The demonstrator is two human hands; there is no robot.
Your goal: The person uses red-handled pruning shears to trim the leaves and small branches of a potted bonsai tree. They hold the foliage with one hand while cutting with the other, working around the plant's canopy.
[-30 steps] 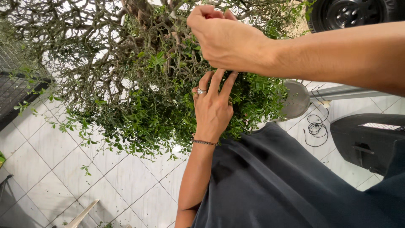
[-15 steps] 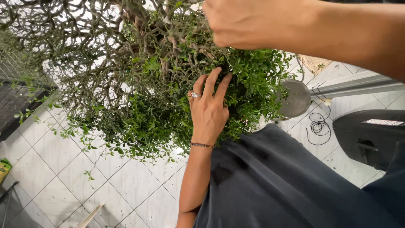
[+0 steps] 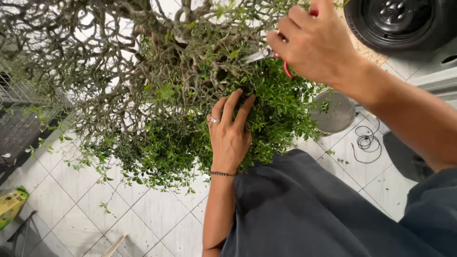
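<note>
A small tree [image 3: 157, 95] with twisted grey branches and dense little green leaves fills the upper middle of the head view. My left hand [image 3: 229, 133], with a ring and a dark bracelet, lies flat on the foliage, fingers spread into the leaves. My right hand [image 3: 316, 45] is above it at the top right, closed on red-handled pruning scissors [image 3: 266, 54]. The metal blades point left into the twigs just above my left fingertips.
Pale tiled floor [image 3: 157, 214] lies below. A round metal pot [image 3: 335, 112] and a coil of black wire [image 3: 365, 143] sit at right, a black wheel [image 3: 400, 21] at the top right, a dark wire rack [image 3: 19, 128] at left, a green box [image 3: 12, 204] at the lower left.
My right hand has shifted right and the scissors' blades now show at the twigs. My left hand has stayed pressed on the foliage. The view has tilted slightly.
</note>
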